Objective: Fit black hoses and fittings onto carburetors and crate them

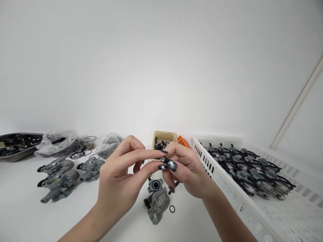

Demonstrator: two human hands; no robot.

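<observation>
In front of me my left hand (126, 168) and my right hand (185, 169) meet, fingertips pinched together. Between them is a small black part (163, 160) with a pale round end; the fingers hide most of it, so I cannot tell its kind. Below the hands a grey metal carburetor (157, 201) lies on the white table, its round bore facing up. A black O-ring (172, 209) rests beside it on the right. Under my right fingers a short dark tube-like piece (174, 188) shows in part.
Several carburetors (59, 181) sit at left, near plastic bags (58, 143) of parts and loose black rings (78, 154). A metal tray (20, 154) stands far left. Behind my hands are a cream bin (165, 133) and an orange basket (183, 141). A white crate (252, 211) holds carburetors at right.
</observation>
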